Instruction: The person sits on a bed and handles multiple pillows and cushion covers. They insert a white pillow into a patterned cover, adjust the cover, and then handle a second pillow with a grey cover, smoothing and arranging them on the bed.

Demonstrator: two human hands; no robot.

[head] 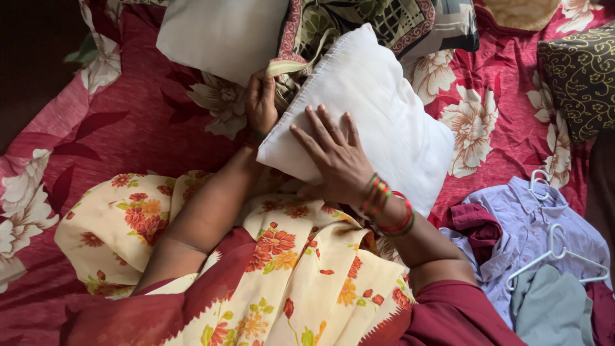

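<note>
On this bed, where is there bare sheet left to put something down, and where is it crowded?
Bare floral sheet lies open left of the left hand and the white pillow. A narrower patch runs between that pillow and the dark patterned cushion. It is crowded at lower right with the clothes and hangers, and at the top with another pillow.

A red bedsheet with cream flowers fills the frame; dark floor shows upper left, clothes on white hangers lower right.

A cream, orange-flowered drape with maroon border covers the lap; red-green bangles sit just behind the right hand, maroon sleeves further up.
</note>
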